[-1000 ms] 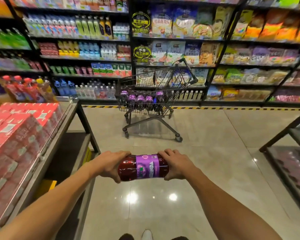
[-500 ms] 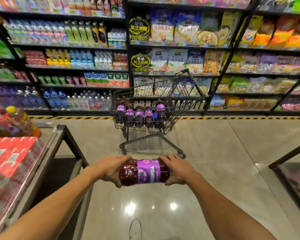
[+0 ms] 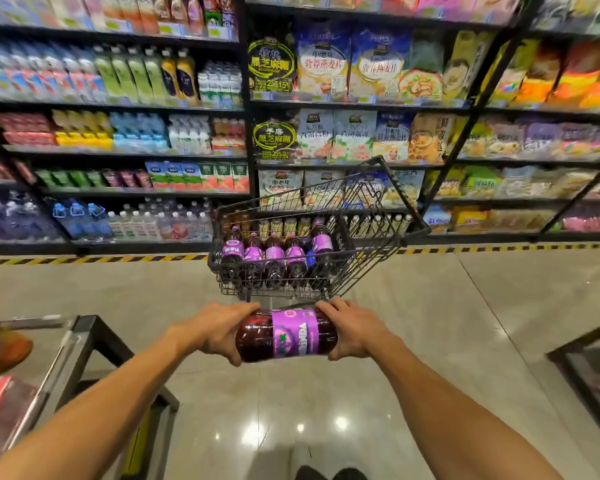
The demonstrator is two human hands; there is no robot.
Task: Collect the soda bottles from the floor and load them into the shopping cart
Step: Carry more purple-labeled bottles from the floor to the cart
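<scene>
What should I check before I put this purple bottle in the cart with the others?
1. Grip: left hand and right hand each hold one end of the soda bottle: ok.
2. Bottle lies level, sideways: ok.
3. Shopping cart stands just ahead of the bottle: ok.
4. Room in the cart: a row of bottles stands at the near side, and the space behind looks free: ok.
5. Cap tight: hidden under a hand, cannot tell.

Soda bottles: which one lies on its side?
The soda bottle gripped between left hand and right hand lies sideways; the cart bottles stand upright in the shopping cart.
</scene>
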